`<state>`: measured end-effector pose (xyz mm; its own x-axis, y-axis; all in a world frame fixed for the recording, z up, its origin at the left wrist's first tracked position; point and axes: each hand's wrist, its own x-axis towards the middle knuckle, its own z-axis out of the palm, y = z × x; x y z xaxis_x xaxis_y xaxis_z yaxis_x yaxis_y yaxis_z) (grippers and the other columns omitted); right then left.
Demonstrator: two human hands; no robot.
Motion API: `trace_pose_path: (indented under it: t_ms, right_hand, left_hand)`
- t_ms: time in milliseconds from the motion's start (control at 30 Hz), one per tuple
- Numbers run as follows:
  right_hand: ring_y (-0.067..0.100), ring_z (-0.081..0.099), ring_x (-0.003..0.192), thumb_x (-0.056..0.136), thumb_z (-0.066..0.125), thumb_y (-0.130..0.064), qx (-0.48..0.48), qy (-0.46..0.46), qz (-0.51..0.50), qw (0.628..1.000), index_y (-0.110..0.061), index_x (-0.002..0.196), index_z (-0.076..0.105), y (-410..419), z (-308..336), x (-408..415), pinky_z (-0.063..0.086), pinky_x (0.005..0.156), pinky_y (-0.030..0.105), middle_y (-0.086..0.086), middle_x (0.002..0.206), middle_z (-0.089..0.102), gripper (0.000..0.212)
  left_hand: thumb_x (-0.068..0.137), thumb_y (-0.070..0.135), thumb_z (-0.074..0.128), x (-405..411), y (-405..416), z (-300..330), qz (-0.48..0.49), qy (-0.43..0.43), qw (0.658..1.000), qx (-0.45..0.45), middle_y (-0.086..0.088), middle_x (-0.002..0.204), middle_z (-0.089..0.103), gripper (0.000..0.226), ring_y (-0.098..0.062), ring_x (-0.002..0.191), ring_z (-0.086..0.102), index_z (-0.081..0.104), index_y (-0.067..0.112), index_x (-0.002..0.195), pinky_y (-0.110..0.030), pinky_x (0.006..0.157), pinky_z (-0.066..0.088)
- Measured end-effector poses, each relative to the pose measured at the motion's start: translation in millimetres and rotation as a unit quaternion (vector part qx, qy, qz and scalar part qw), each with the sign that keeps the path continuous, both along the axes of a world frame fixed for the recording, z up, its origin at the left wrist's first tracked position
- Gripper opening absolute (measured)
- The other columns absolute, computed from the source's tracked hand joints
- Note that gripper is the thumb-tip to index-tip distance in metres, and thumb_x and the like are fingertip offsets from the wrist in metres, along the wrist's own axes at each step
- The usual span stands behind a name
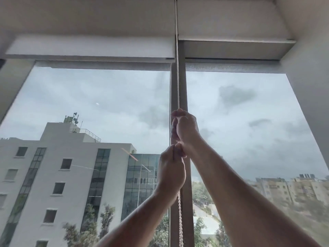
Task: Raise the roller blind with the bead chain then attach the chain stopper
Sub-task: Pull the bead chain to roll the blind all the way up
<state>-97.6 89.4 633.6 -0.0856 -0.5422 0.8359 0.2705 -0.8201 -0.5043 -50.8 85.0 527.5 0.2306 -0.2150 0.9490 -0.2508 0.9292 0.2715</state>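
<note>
A white bead chain (177, 77) hangs straight down in front of the grey window mullion (183, 86), from the top of the frame to the bottom edge. My right hand (186, 129) is closed around the chain at mid-height. Just below it, touching it, my left hand (170, 168) grips the same chain, which comes out twisted beneath it. The left roller blind (89, 49) is rolled high, its bottom bar near the top of the glass. The right blind (231, 49) sits at a similar height. No chain stopper is visible.
Large window panes (98, 113) fill the view, with a white building and trees outside. A white wall return (309, 86) stands at the right and a white ceiling soffit (89, 15) runs overhead.
</note>
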Motion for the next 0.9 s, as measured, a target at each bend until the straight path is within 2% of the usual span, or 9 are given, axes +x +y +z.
trace_pose_path:
  t_ms: [100,167,267,367,433,567,633,733,900]
  right_hand:
    - [0.014,0.029,0.029,0.079,0.03,-0.008,-0.078,-0.011,-0.069,0.994,-0.026,0.064,0.057,-6,-23,-1,0.024,0.037,0.018,-0.004,0.04,0.038,0.036]
    - [0.02,0.033,0.036,0.079,0.033,-0.017,-0.107,-0.003,-0.122,0.987,-0.03,0.06,0.058,-13,-37,-3,0.027,0.042,0.025,-0.001,0.044,0.039,0.034]
    - [0.02,0.038,0.044,0.081,0.037,-0.022,-0.118,0.013,-0.177,0.977,-0.031,0.061,0.057,-21,-62,-6,0.033,0.048,0.031,-0.005,0.046,0.042,0.03]
    - [0.006,0.044,0.043,0.087,0.039,-0.027,-0.136,0.018,-0.188,0.973,-0.027,0.06,0.053,-28,-88,-6,0.039,0.045,0.025,-0.014,0.046,0.048,0.031]
    - [0.001,0.04,0.044,0.095,0.04,-0.023,-0.161,0.017,-0.187,0.969,-0.025,0.061,0.051,-34,-105,-5,0.034,0.044,0.021,-0.015,0.047,0.047,0.037]
    - [0.015,0.035,0.05,0.102,0.04,-0.009,-0.15,0.034,-0.185,0.971,-0.015,0.066,0.051,-50,-133,-4,0.03,0.05,0.03,-0.009,0.053,0.041,0.038]
    - [0.016,0.034,0.05,0.103,0.038,-0.007,-0.15,0.037,-0.172,0.973,-0.013,0.068,0.051,-54,-140,-5,0.03,0.051,0.031,-0.009,0.053,0.04,0.037]
    - [0.014,0.032,0.048,0.104,0.038,-0.011,-0.143,0.054,-0.144,0.978,-0.017,0.068,0.051,-53,-140,-8,0.03,0.049,0.032,-0.009,0.053,0.039,0.039]
    - [0.008,0.033,0.037,0.107,0.037,-0.026,-0.033,0.072,0.015,0.997,-0.025,0.061,0.059,-53,-138,-19,0.031,0.039,0.02,-0.008,0.046,0.04,0.051]
  left_hand:
    - [0.105,0.032,0.042,7,-11,-15,-0.08,-0.024,0.996,0.03,0.009,0.04,0.037,0.05,-0.005,0.038,0.029,0.05,0.025,0.056,-0.024,0.042,0.023]
    - [0.098,0.053,0.036,13,-14,-21,-0.133,-0.025,0.987,0.081,0.008,0.038,0.038,0.056,-0.006,0.034,0.031,0.052,0.024,0.052,-0.022,0.039,0.027]
    - [0.088,0.068,0.026,26,-18,-12,-0.098,-0.017,0.985,0.143,-0.001,0.049,0.057,0.067,-0.014,0.045,0.051,0.061,0.016,0.064,-0.025,0.051,0.045]
    - [0.099,0.058,0.026,29,-12,18,-0.126,-0.004,0.979,0.16,-0.023,0.079,0.066,0.071,-0.027,0.074,0.061,0.064,-0.002,0.094,-0.039,0.069,0.053]
    - [0.102,0.052,0.03,26,-4,40,-0.109,0.004,0.984,0.14,-0.019,0.079,0.065,0.061,-0.026,0.075,0.062,0.063,0.001,0.098,-0.037,0.067,0.054]
    - [0.105,0.045,0.034,14,13,82,-0.175,-0.003,0.969,0.174,-0.01,0.076,0.064,0.046,-0.022,0.067,0.065,0.057,0.006,0.113,-0.03,0.059,0.055]
    - [0.106,0.04,0.035,4,18,92,-0.215,0.007,0.955,0.204,-0.003,0.062,0.054,0.039,-0.013,0.049,0.055,0.057,0.009,0.102,-0.024,0.046,0.045]
    - [0.106,0.021,0.038,-9,12,96,-0.194,0.075,0.959,0.191,0.005,0.049,0.037,0.037,-0.008,0.032,0.029,0.057,0.014,0.076,-0.019,0.037,0.021]
    - [0.088,0.0,0.032,-15,2,81,-0.169,0.111,0.97,0.133,0.002,0.052,0.036,0.035,-0.012,0.034,0.026,0.055,0.018,0.068,-0.019,0.038,0.019]
